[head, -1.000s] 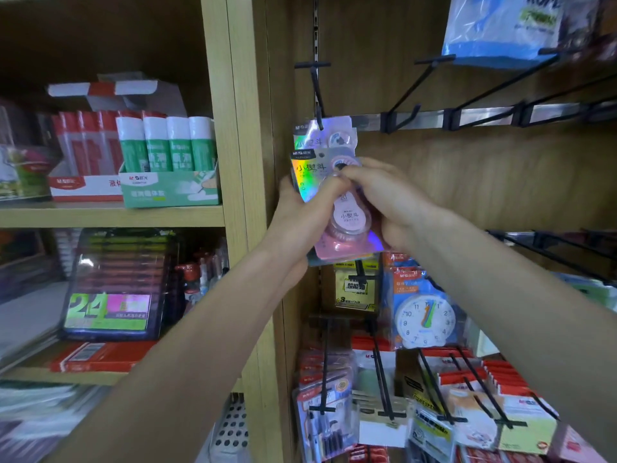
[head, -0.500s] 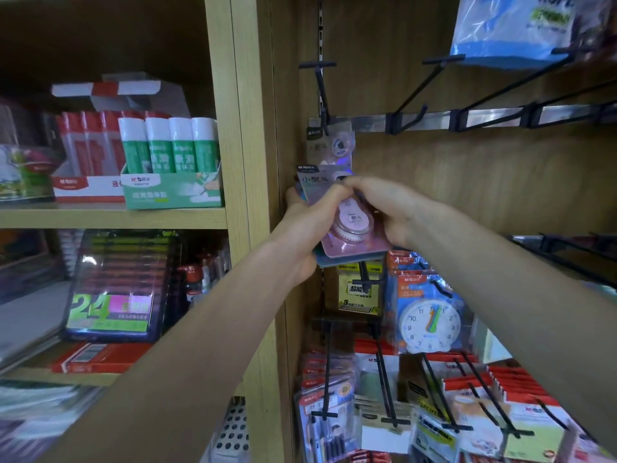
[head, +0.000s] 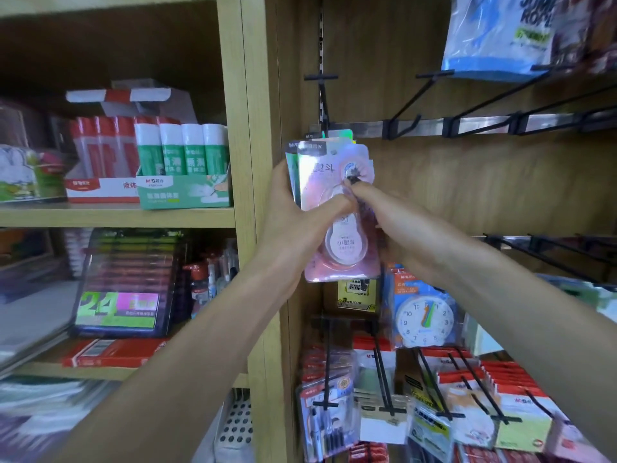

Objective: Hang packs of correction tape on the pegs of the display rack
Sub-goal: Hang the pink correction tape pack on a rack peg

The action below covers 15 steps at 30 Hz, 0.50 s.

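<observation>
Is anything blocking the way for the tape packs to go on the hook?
Nothing visible blocks it. The left hand and right hand hold the correction tape packs just below the black peg.

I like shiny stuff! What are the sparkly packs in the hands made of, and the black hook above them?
The correction tape packs look like glossy card with a rainbow foil sheen, under a clear plastic bubble that catches glare. The peg looks like thin metal wire with a matte black coating, though painted plastic cannot be ruled out.
</observation>
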Each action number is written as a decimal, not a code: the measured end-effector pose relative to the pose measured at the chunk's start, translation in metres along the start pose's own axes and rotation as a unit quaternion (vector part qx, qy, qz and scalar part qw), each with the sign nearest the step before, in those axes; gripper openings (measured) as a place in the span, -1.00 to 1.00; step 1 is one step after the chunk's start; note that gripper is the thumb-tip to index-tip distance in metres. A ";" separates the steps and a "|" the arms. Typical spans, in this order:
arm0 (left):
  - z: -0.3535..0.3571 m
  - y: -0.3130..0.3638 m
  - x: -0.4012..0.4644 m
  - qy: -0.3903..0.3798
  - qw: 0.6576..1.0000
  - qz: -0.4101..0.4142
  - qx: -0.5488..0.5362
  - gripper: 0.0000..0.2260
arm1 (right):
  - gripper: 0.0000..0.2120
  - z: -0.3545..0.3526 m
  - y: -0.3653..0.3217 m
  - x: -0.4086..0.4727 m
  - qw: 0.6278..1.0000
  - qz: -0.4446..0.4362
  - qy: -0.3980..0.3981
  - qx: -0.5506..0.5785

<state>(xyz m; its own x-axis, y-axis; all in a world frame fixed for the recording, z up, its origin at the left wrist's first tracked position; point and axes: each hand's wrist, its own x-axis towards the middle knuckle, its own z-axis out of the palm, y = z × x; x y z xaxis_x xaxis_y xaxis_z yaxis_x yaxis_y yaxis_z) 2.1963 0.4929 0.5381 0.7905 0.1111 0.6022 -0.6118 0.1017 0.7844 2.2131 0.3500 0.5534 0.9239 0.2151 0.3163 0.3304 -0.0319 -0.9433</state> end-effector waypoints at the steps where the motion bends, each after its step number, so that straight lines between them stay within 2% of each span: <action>1: -0.001 0.002 0.000 -0.006 1.000 0.005 -0.001 -0.46 | -0.72 0.000 0.001 -0.003 1.000 0.000 -0.002 -0.005; 7: -0.006 0.014 -0.004 -0.067 0.998 0.016 0.002 -0.37 | -0.82 0.001 0.007 -0.011 0.998 -0.055 -0.006 0.026; 10: -0.006 0.019 -0.004 -0.089 0.996 0.018 0.005 -0.33 | -0.83 0.006 0.009 -0.014 0.995 -0.090 0.024 0.032; 12: -0.006 0.018 -0.006 -0.092 0.995 0.019 0.019 -0.32 | -0.83 0.006 0.010 -0.014 0.991 -0.113 0.053 0.038; 15: -0.004 0.015 -0.013 -0.062 0.998 -0.001 0.025 -0.16 | -0.81 0.009 0.008 -0.013 0.988 -0.128 0.068 0.056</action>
<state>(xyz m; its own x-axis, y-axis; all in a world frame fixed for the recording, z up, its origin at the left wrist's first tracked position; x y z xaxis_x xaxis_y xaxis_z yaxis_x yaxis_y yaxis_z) 2.1765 0.4972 0.5412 0.7909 -0.0131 0.6118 -0.6105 0.0519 0.7903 2.2015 0.3559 0.5411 0.8322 0.0692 0.5502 0.5409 0.1169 -0.8329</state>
